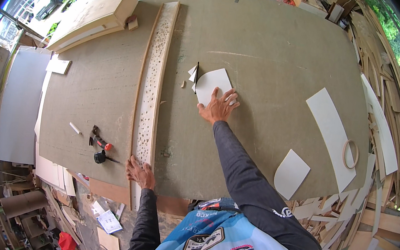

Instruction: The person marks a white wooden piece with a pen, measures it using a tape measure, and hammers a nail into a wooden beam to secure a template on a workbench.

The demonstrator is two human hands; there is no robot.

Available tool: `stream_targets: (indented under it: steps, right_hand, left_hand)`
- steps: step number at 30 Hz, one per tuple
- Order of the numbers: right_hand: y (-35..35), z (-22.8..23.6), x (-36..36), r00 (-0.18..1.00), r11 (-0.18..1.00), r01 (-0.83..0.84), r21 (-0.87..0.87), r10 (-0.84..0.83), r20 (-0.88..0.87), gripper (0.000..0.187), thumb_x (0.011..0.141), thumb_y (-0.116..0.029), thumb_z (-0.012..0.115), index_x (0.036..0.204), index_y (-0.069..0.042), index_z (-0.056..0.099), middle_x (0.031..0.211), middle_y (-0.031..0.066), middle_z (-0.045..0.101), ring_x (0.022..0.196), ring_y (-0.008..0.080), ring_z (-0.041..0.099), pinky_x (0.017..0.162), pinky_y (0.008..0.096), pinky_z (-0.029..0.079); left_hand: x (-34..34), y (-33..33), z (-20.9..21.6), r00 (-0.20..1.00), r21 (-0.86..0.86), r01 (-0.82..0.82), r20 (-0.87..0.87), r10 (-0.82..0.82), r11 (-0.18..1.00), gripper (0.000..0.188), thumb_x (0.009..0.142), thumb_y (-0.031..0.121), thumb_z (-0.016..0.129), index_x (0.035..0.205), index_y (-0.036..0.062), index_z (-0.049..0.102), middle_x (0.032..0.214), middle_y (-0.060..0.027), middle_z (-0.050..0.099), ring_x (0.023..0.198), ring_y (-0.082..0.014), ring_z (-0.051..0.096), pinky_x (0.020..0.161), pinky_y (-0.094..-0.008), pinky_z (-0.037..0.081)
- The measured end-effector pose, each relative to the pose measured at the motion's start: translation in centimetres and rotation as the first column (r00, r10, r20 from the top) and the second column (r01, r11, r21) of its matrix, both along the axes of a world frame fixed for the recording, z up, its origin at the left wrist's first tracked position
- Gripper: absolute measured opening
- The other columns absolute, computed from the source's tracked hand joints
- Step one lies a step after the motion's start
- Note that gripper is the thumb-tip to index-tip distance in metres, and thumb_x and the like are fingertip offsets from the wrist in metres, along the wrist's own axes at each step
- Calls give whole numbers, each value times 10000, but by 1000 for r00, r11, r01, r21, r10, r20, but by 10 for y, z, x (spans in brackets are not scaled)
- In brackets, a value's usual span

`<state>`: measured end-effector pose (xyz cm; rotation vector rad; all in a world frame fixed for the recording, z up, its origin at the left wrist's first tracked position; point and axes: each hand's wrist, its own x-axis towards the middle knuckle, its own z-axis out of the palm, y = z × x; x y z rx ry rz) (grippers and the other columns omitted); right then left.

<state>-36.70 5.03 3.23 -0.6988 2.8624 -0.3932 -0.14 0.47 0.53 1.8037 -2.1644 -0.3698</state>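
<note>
On the left of the drab table [100,89], in the far corner, a long pale box [91,21]. Just nearer, at the edge, a small white block [58,66]. Then a white stick [75,128], and beside a black-and-red tool [101,142], a black tape measure [100,156]. Next, running lengthwise from far side to near and past the near edge, a strip [155,70]: pale, thickly dotted with dark spots, edged in brown along both sides. Near its close end, the left hand [140,173], resting on top with bent fingers; cannot tell whether gripping an edge or only pressing. Right of the strip, a tan chip [183,84], some small white scraps [192,72] and a thin black blade-like thing [198,70], upright in view along the left side of the white piece [212,80]. Lies near the middle of the table; looks plain and thin, curved on the left, straight on the right, with a distinct far corner. On its near right part, the right hand [218,108], spread wide, fingertips down. Farther right, a second piece [292,174], white, rounded on one side, angular elsewhere. Lastly, a long curved panel [330,125], white, with a tan ring [344,150] over its right edge.
</note>
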Motion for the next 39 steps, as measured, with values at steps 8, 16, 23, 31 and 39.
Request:
stream_targets:
  steps: [8, 16, 23, 31, 39]
  right_hand:
    - [-3, 6, -1, 1000, 1000, 8, 28, -9, 27, 995, 733, -565, 747, 1534, -127, 352, 1550, 407, 153, 1431, 557, 184, 1105, 724, 178]
    - [-6, 3, 2, 998, 999, 43, 32, -44, 41, 992, 753, -589, 726, 1540, -118, 347, 1549, 418, 152, 1438, 559, 184, 1098, 732, 181]
    - [-7, 8, 7, 996, 998, 55, 35, -57, 72, 994, 766, -582, 721, 1551, -117, 326, 1548, 434, 132, 1445, 559, 180, 1102, 730, 172]
    - [-8, 2, 5, 996, 997, 72, 34, -74, 48, 1003, 769, -615, 720, 1543, -107, 334, 1549, 426, 147, 1442, 551, 198, 1098, 735, 185]
    - [-14, 14, 12, 988, 990, 136, 45, -139, 73, 1033, 751, -631, 737, 1525, -67, 348, 1544, 413, 192, 1437, 541, 227, 1075, 728, 253]
  left_hand:
    - [-4, 1, 6, 1000, 36, -12, 2, 11, 999, 694, 849, 180, 623, 1491, 54, 390, 1553, -268, 305, 1437, -417, 271, 1168, -551, 153]
    - [-6, 1, 8, 1000, 23, -11, 5, 10, 1000, 680, 854, 187, 626, 1481, 59, 397, 1538, -262, 320, 1423, -415, 289, 1147, -566, 155]
    - [-1, 0, 1, 1000, -9, -8, 16, 8, 1000, 689, 840, 189, 636, 1476, 62, 405, 1531, -256, 328, 1417, -405, 293, 1130, -562, 161]
    - [-2, -2, -1, 1000, -17, 1, 0, -1, 1000, 682, 834, 181, 645, 1465, 60, 415, 1524, -254, 337, 1420, -403, 289, 1132, -563, 157]
    - [-4, 0, 1, 1000, -10, -11, 8, 11, 1000, 682, 829, 177, 658, 1458, 60, 421, 1519, -241, 334, 1405, -399, 308, 1129, -561, 170]
